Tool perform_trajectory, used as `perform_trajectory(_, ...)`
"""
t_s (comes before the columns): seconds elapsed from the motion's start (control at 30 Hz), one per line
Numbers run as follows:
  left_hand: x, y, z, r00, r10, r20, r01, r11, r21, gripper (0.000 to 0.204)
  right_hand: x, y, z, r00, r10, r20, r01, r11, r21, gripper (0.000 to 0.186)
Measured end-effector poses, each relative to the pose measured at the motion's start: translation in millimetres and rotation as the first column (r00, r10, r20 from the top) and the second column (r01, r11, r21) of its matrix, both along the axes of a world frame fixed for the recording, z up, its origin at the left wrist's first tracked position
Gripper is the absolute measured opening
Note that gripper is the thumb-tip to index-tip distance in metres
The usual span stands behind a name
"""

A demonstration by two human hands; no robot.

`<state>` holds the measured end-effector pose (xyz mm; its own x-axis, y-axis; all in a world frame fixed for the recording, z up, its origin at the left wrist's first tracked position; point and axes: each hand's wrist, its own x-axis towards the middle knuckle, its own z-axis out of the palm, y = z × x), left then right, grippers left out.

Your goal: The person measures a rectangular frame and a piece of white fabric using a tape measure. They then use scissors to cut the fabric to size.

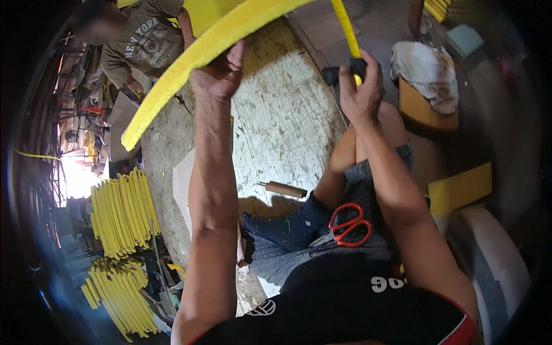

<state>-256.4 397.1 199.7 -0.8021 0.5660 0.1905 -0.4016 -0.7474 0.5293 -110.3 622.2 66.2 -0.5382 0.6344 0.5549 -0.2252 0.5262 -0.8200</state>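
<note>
A long yellow foam strip [190, 60] arcs across the upper left. My left hand [218, 77] is closed round it, some fingers hidden behind the foam. In my right hand [363, 92] is a black and yellow tape measure [357, 70], its yellow blade [345, 26] running up out of view. Scissors with red handles [351, 225] lie on my lap. A slim tool with a wooden handle [286, 189] rests on the worn table [276, 115] by my leg.
Across the table at upper left is another person [146, 40]. Stacked yellow strips [123, 213] stand at left, with another bundle [122, 296] below. A white cloth [425, 69] covers part of an orange-brown seat [428, 109] at right. A yellow board [460, 188] is lower right.
</note>
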Motion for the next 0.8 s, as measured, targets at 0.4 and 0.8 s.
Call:
perform_trajectory(0.4, 4.5, 2.0, 0.4, 0.995, 0.087, 0.050, -0.083, 0.994, -0.078, 0.045, -9.5, -0.4, -2.6, 0.999, -0.024, -0.024, 0.026, 0.994, 0.102, 0.048)
perform_trajectory(0.8, 7.5, 4.6, 6.2, 0.976, 0.182, 0.119, -0.166, 0.977, -0.132, 0.040, -5.1, 1.8, -4.6, 0.999, -0.044, 0.006, 0.043, 0.989, 0.141, 0.050)
